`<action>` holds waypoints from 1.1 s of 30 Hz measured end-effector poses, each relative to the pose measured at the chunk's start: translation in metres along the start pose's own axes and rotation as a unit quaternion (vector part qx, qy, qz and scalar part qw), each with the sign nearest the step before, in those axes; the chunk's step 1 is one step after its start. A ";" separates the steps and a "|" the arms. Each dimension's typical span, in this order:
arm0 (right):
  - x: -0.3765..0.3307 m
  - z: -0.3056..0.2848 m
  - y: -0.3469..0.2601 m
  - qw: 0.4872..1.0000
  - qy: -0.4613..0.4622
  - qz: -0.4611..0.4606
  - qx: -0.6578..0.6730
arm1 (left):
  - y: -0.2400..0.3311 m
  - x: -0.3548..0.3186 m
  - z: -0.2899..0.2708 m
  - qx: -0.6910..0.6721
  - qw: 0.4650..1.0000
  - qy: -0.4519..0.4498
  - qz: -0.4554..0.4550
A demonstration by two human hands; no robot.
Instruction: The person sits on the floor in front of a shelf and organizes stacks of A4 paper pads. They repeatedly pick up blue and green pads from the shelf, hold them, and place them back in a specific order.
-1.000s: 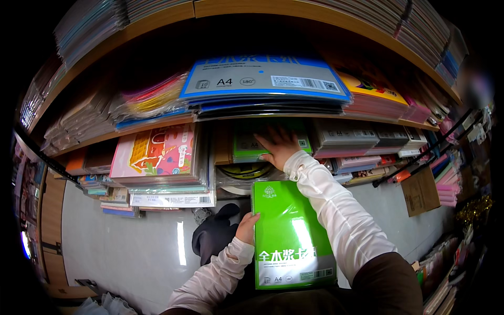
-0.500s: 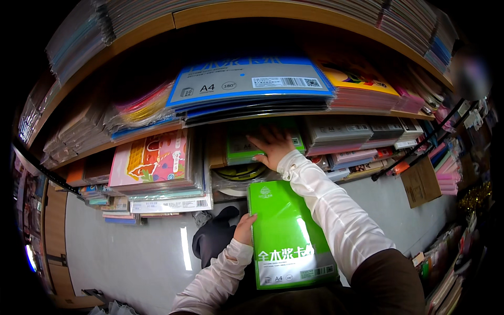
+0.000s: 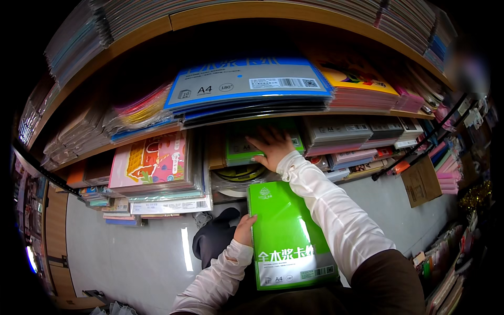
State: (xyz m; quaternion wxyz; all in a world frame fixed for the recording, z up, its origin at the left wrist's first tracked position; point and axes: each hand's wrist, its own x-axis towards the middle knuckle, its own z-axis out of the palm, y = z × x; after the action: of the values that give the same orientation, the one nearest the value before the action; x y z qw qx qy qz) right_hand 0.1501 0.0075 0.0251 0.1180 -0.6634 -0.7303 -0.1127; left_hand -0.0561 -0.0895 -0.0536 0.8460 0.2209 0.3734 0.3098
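My left hand [image 3: 244,229] grips the left edge of a bright green pack of cardstock [image 3: 286,218], its thumb on the cover and the other fingers hidden. The pack lies in front of me, glossy, with a grey band along its lower part. My right hand [image 3: 275,149] reaches into the lower shelf. Its fingers lie spread on top of a second green pack [image 3: 239,147], which sits partly in shadow under the shelf above. Just below that hand are round, yellowish items in clear wrap [image 3: 240,172].
Above, blue-and-grey paper packs [image 3: 241,86] overhang the middle shelf's edge [image 3: 367,112]. Pink illustrated packs [image 3: 152,163] are stacked at left, grey packs [image 3: 336,131] at right. A cardboard box [image 3: 421,181] stands beyond the black shelf post. Pale floor [image 3: 131,247] shows below.
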 end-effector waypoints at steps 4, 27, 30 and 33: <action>0.000 -0.002 -0.002 1.000 -0.005 0.009 -0.010 | -0.002 0.000 -0.001 -0.005 1.000 -0.005 0.008; -0.286 -0.095 -0.012 0.826 -0.104 0.371 0.411 | -0.010 -0.004 -0.003 0.154 0.981 -0.069 0.091; -0.293 -0.100 -0.015 0.870 -0.108 0.341 0.339 | -0.013 -0.001 -0.002 0.159 0.981 -0.071 0.090; -0.288 -0.111 -0.017 0.931 -0.061 0.278 0.230 | -0.017 0.004 -0.010 0.176 0.976 -0.079 0.106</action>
State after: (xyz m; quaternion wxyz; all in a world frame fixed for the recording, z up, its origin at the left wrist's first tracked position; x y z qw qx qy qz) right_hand 0.1621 -0.3017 0.0376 0.2498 -0.8000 -0.5283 0.1364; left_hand -0.0554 -0.0978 -0.0722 0.7831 0.4281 0.3287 0.3090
